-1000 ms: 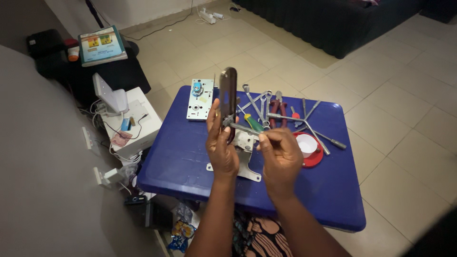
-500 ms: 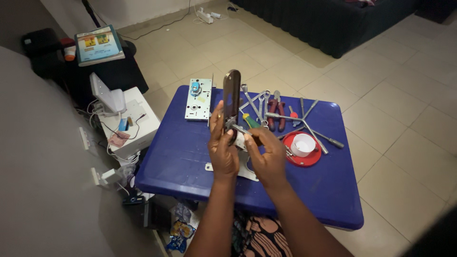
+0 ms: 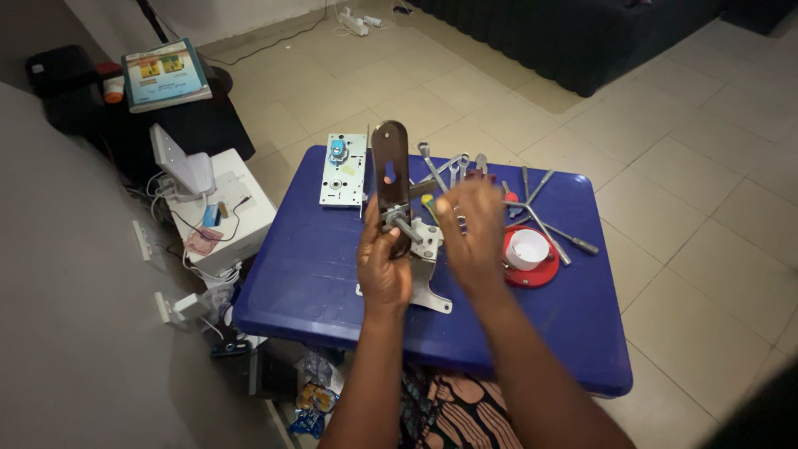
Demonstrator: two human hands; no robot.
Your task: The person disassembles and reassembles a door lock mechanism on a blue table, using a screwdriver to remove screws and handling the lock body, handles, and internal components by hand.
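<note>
Left hand grips the upright brown door-handle plate firmly; keep it steady while the right hand, fingers loosely open, hovers just beside its spindle.

head view | steep downward look | near | blue table centred

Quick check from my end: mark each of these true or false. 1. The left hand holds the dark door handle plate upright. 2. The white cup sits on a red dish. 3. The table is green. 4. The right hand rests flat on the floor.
1. True: the left hand grips the dark door handle plate upright.
2. True: the white cup sits on the red dish.
3. False: the table is blue.
4. False: the right hand is raised above the table, beside the plate.
</note>
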